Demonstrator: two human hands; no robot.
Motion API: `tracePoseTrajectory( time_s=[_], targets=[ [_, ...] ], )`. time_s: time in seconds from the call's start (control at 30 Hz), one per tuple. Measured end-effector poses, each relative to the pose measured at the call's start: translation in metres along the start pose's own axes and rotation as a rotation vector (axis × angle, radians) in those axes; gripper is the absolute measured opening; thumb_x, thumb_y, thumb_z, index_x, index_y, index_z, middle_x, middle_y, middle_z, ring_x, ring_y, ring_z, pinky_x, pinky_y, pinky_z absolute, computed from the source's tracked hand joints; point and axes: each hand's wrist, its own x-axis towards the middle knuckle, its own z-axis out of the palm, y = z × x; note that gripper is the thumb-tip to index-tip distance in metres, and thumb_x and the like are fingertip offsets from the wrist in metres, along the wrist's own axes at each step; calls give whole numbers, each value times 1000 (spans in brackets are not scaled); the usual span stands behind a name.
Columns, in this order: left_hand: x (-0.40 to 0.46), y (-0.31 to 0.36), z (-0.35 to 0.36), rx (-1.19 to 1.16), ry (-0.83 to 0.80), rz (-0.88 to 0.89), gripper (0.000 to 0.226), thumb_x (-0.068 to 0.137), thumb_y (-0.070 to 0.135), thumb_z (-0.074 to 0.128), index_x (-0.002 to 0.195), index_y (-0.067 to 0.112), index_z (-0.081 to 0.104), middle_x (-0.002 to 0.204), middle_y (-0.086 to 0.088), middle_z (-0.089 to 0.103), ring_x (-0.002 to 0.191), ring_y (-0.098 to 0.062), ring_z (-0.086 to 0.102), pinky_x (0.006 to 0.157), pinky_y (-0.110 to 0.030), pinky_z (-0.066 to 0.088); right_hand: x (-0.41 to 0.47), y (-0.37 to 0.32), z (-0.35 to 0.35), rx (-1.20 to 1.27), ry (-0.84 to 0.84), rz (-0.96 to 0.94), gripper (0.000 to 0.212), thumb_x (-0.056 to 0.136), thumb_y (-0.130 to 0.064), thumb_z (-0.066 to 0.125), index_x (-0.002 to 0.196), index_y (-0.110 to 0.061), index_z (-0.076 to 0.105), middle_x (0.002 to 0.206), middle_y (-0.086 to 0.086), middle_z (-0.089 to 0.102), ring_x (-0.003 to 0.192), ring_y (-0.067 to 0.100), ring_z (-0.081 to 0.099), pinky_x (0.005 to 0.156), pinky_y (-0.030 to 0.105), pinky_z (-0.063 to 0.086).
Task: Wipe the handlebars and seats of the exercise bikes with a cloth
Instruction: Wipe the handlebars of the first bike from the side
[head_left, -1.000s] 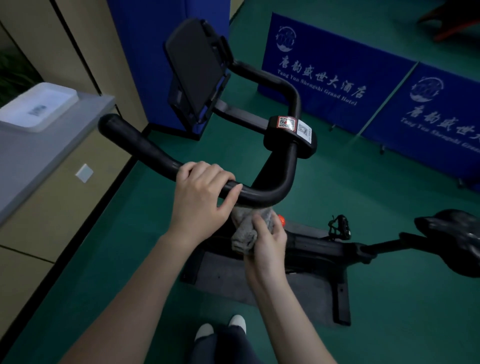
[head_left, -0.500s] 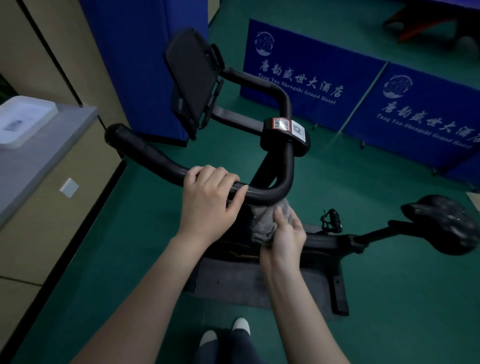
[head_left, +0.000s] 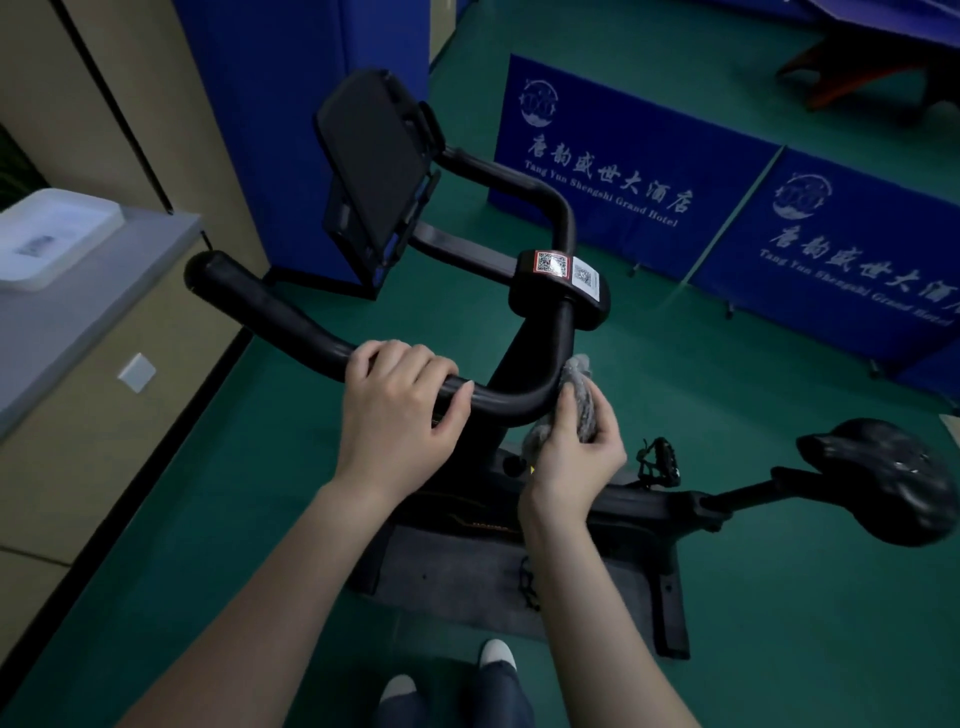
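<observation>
Grey cloth (head_left: 581, 400) bunched against the black handlebar's (head_left: 291, 317) bend; seat (head_left: 893, 478) rightward.

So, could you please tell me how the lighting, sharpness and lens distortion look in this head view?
Head view: dim and bluish, so the black handlebar and seat lose surface detail; the cloth in the right hand looks soft, perhaps from motion; the left hand is fairly sharp; the wide lens bends the counter and banner edges; no strong glare.

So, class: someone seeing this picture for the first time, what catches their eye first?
Two bare hands at centre: the left hand grips the black handlebar, the right hand holds a grey cloth against its bend. Behind stand bright blue banners on green floor; the black seat juts out at right.
</observation>
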Motion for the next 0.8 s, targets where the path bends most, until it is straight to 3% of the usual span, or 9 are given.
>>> tracePoseTrajectory(
  time_s=[0.1, 0.2, 0.23, 0.37, 0.5, 0.67, 0.8],
  targets=[
    [0, 3, -1, -1, 5, -7, 30, 93, 36, 47, 88, 15, 69, 87, 3, 66, 90, -19, 59, 102, -37, 30, 7, -1, -5, -27, -88, -11, 18, 90, -5, 63, 100, -17, 69, 117, 10, 65, 115, 19, 60, 103, 40, 46],
    [2, 15, 1, -23, 26, -22, 27, 92, 34, 50, 90, 14, 68, 89, 3, 66, 91, -19, 60, 104, -38, 31, 7, 0, -15, -100, -179, -106, 23, 87, 0, 64, 101, -17, 69, 117, 10, 62, 110, -1, 57, 92, 12, 44],
    [3, 21, 3, -34, 34, -25, 27, 92, 33, 51, 90, 13, 68, 90, 2, 66, 91, -19, 60, 104, -38, 32, 10, -1, -16, -118, -197, -133, 22, 87, 1, 64, 101, -15, 70, 116, 10, 62, 108, -2, 57, 90, 9, 42],
    [2, 39, 11, -29, 52, -72, 28, 93, 35, 50, 88, 14, 69, 88, 4, 67, 88, -17, 61, 100, -34, 33, 42, -13, -7, -208, -300, -202, 16, 86, 0, 66, 101, -5, 72, 113, 12, 62, 110, 17, 59, 98, 22, 45],
    [1, 41, 16, 8, 81, -103, 29, 93, 35, 50, 78, 16, 66, 77, 6, 64, 80, -16, 58, 92, -31, 33, 52, -14, -10, -283, -419, -287, 15, 87, -3, 67, 101, -6, 72, 113, 7, 62, 111, 20, 58, 98, 28, 46],
    [1, 43, 18, -4, 108, -131, 28, 92, 34, 51, 75, 17, 64, 74, 7, 63, 78, -15, 57, 91, -30, 32, 65, -8, -15, -360, -536, -464, 17, 86, -4, 69, 103, -8, 72, 111, 1, 62, 110, 18, 56, 95, 17, 43],
    [2, 44, 17, -15, 112, -152, 27, 91, 33, 53, 73, 17, 64, 74, 8, 62, 77, -15, 56, 92, -28, 30, 94, -14, 1, -392, -594, -465, 17, 87, -7, 68, 104, -5, 72, 111, 2, 62, 110, 19, 55, 96, 22, 42]
  ],
)
